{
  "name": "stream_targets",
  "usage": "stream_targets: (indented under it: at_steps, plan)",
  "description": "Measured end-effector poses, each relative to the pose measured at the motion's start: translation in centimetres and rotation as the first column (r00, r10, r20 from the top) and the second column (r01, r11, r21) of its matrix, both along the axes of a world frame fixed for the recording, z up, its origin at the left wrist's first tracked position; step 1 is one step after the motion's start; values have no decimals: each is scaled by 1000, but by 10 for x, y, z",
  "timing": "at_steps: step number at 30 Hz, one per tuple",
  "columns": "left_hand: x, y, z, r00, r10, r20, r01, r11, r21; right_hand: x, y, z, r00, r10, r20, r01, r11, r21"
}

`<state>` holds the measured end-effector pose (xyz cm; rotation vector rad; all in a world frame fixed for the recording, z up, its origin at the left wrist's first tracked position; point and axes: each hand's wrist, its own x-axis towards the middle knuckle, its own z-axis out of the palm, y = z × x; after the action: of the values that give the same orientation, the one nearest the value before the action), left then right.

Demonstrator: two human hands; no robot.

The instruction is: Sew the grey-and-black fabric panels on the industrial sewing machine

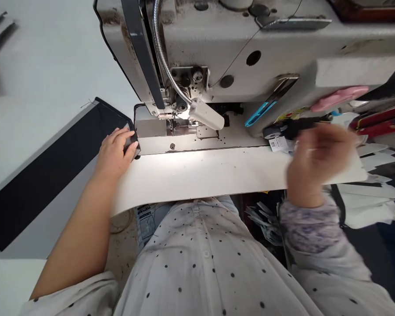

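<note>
Pinning down the dark fabric strip (42,188), long axis running diagonally from lower left toward the presser foot (173,125), front end just short of the needle plate (197,140)! Left hand (115,151) clamped on that end; right hand (319,162) well apart, blurred over the white table (200,173), grip impossible to call, near loose white cut pieces (368,202).

matt black cloth (49,184), scuffed painted metal sewing machine (217,52), smooth white tabletop (197,173)
</note>
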<state>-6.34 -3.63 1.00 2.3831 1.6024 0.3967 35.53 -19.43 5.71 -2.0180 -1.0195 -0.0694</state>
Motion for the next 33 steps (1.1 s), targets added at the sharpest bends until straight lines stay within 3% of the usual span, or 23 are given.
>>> stream_targets:
  at_steps: [2,4,6,10,16,20,24,27,28,30,32,33]
  plan:
    - [-1,1,-1,999,10,40,-9,1000,-17,-37,7,-36,951,291,-107,-278,953,120]
    - [-1,1,-3,997,16,70,-14,999,-32,-56,29,-60,884,391,-256,-352,917,185]
    - [-1,1,-4,995,19,96,-14,999,-43,-58,56,-71,822,427,-378,-360,903,235]
    - [-1,0,-7,993,25,118,-22,999,-26,-52,81,-69,704,442,-556,-318,896,310]
    - [-1,-1,-9,997,25,72,-26,1000,9,-65,34,-58,456,472,-754,-382,869,314]
    - [-1,-1,-9,998,9,65,-10,1000,19,-68,25,-47,326,492,-807,-388,848,360]
    - [-1,-3,-7,999,28,43,-28,999,17,-82,10,-42,316,456,-832,-426,852,305]
    - [1,-4,-5,999,39,26,-39,999,21,-97,-4,-45,312,423,-851,-563,803,193]
    - [1,-4,-4,999,39,21,-39,999,22,-102,-5,-45,357,432,-828,-620,773,136]
    - [1,-4,-3,999,39,12,-40,999,23,-113,2,-44,539,503,-676,-699,714,-27]
    - [1,-4,-3,999,39,1,-39,999,22,-125,19,-42,724,585,-365,-682,685,-256]
    - [1,-4,-3,999,39,-3,-38,999,23,-131,30,-41,772,607,-189,-629,685,-367]
